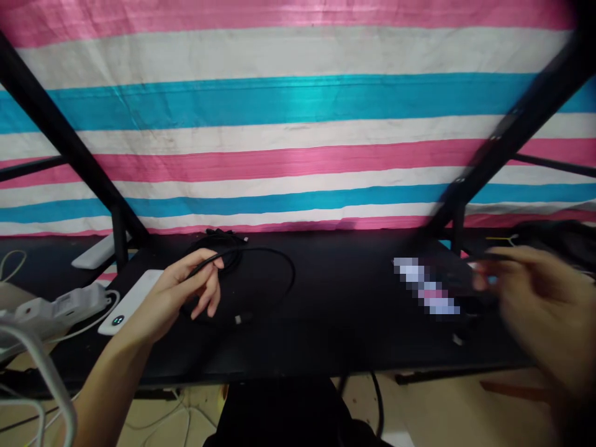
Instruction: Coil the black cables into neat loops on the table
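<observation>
At the lower left of the frame the left hand reaches over the near edge of the black table. Its thumb and first finger are pinched on a black cable. The other fingers hang loose and point down, and they do not touch the cable. From the pinch the cable goes up and right to a small coil just behind the fingertips. It then makes a wide loop on the table to the right of the hand. One end with a plug lies on the table below the loop, just right of the hanging fingers and apart from them.

Just left of this hand lies a white power bank, and further left a white power strip.

At the right edge of the frame the right hand is above the table and very blurred. I cannot tell if its fingers are closed or loose, or if they hold something.

Behind the table two black bars lean outward. Behind them a cloth with pink, white and blue stripes fills the upper frame.
</observation>
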A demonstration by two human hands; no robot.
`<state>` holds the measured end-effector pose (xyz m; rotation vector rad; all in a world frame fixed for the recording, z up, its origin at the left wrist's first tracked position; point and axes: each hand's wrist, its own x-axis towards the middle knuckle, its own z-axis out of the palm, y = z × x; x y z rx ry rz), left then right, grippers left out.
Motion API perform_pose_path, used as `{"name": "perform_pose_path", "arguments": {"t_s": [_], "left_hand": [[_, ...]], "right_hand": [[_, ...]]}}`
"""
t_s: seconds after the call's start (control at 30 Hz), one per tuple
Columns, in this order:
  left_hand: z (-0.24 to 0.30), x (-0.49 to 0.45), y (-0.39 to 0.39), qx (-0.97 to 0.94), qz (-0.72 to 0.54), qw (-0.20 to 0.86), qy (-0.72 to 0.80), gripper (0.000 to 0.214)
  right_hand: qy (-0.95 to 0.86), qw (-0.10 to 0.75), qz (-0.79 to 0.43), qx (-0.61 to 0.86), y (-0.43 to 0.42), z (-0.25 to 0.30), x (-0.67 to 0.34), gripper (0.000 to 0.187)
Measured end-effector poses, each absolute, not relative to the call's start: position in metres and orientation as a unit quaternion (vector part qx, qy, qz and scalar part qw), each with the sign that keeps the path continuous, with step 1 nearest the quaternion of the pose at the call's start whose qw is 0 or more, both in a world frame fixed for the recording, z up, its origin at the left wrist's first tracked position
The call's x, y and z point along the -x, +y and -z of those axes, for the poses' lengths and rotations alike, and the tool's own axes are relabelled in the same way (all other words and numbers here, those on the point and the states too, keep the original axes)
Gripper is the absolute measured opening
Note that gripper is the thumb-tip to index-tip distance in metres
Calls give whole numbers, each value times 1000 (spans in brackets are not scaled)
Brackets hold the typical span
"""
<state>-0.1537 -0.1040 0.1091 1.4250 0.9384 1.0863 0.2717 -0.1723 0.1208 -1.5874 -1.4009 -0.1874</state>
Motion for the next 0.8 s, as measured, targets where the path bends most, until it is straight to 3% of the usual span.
{"name": "perform_pose_path", "arguments": {"t_s": [0.27,0.43,0.53,0.67,0.8], "left_hand": [[-147,131,-82,-629,-577,385,351,17],[-170,134,-65,-602,-616,370,348,21],[-180,134,-64,-586,-632,363,354,19],[-179,129,-72,-602,-597,364,385,16],[-174,119,-73,-630,-567,342,406,19]], "right_hand": [[-708,384,-232,546,-67,-96,-228,36],[-757,287,-270,521,-14,-67,-228,26],[-754,301,-266,519,-3,-60,-213,22],[-748,358,-252,499,-20,-84,-173,39],[-750,413,-336,392,-47,-124,-127,40]]}}
